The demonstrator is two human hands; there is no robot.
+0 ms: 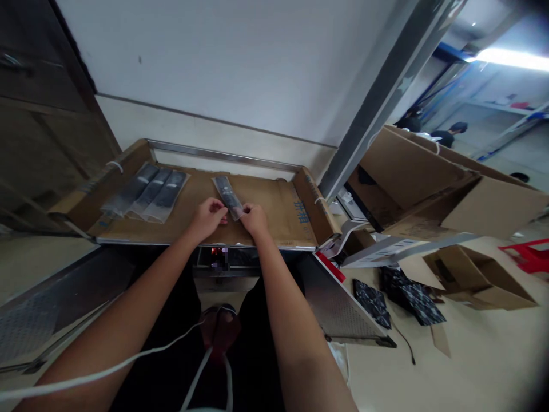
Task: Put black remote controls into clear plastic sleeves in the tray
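A narrow clear plastic bag [227, 193] with a dark item inside lies slanted on the cardboard-lined tray [193, 197]. My right hand [254, 218] pinches the bag's near end between thumb and fingers. Just left of that end is my left hand [209, 218], its fingers curled together in a pinch; whether anything is between them cannot be made out. Farther left on the cardboard, several similar bags [152, 191] with dark contents lie side by side, overlapping, each crossed by a pale band.
Raised cardboard flaps [315, 206] edge the tray. A large open carton [412, 177] stands to the right, with another open box [480, 277] on the floor beyond. Dark patterned packages [407, 294] lie nearby. A white cable [141, 356] crosses my left arm. People sit in the right background.
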